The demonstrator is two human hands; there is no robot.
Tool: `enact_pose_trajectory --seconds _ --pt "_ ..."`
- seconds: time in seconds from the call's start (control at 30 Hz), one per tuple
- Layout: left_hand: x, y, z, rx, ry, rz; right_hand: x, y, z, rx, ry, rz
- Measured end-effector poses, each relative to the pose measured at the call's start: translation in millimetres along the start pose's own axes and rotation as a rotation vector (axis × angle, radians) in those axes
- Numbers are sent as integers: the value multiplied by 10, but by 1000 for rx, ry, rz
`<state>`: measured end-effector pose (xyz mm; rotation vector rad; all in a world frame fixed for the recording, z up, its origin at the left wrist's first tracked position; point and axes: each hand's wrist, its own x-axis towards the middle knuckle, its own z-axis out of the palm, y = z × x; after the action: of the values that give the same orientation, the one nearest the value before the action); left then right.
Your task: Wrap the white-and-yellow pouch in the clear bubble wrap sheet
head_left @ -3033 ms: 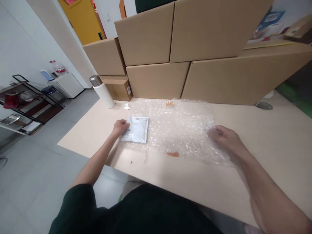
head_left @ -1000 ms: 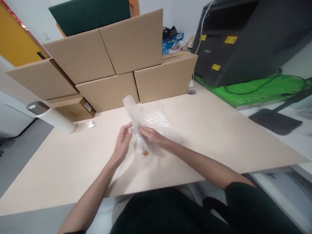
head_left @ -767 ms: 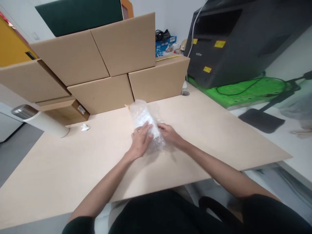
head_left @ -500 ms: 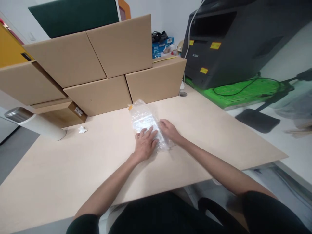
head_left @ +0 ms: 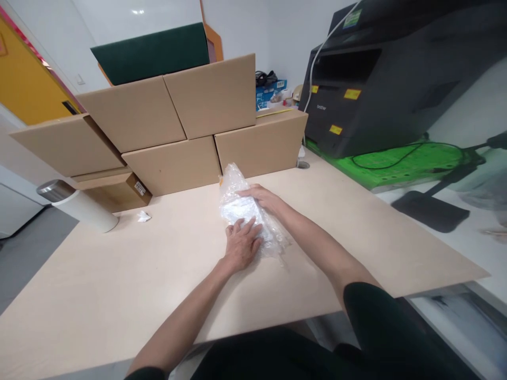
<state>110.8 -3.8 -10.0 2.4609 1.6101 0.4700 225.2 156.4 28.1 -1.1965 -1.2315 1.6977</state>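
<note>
Two hands work on one bundle: bubble wrap (head_left: pixel 232 180) folded around a pale, flat packet (head_left: pixel 242 207), which lies on the counter (head_left: pixel 178 285) directly under my fingers. My left hand (head_left: pixel 243 245) is open, palm down, with its fingers spread over the near part of the bundle. My right hand (head_left: pixel 262 199) lies beyond it and slightly right, fingers extended across the far part; I cannot tell whether they pinch the film. A loose edge of wrap projects to the right of my left hand. An orange patch (head_left: pixel 221 181) shows left of my right fingertips and slightly beyond them.

Step in hand, as I judge it: folding and flattening the wrap. The next move appears to call for steady downward pressure from my left hand while the right draws the loose edge snug. Caution: with pressure released, the film may spring open
</note>
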Motion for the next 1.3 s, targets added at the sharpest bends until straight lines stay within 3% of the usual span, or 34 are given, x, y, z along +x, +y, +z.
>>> enact_pose_trajectory --seconds 0.13,0.37,0.53,0.63,0.7,0.77,0.87,0.97,1.03,1.13,1.3 --pt "-1 1 0 3 -13 4 0 49 -11 0 6 -21" --pt "7 -11 29 -37 -12 3 -316 380 -141 -79 173 -145" --pt "-4 -25 48 -72 17 3 -476 421 -108 -64 150 -159" --pt "28 -127 -112 -75 148 -49 -601 339 -34 -24 94 -158" --pt "53 -247 -337 -59 265 -109 -760 274 5 -8 25 -152" --pt "54 -375 -618 -101 309 -135 -973 205 26 -1 -95 -166" --pt "-20 -498 -991 -424 180 -85 -1304 84 50 26 -263 -235" --pt "-170 -504 -1132 -988 -74 -107 -1507 -35 105 96 -210 -277" --pt "-280 -473 -1087 -1309 -143 -178 -1514 -75 157 127 -146 -302" --pt "-391 -431 -931 -1579 -19 -264 -1322 -32 225 160 -33 -322" --pt "-318 -460 -703 -1488 249 -484 -757 256 291 -23 222 -287"
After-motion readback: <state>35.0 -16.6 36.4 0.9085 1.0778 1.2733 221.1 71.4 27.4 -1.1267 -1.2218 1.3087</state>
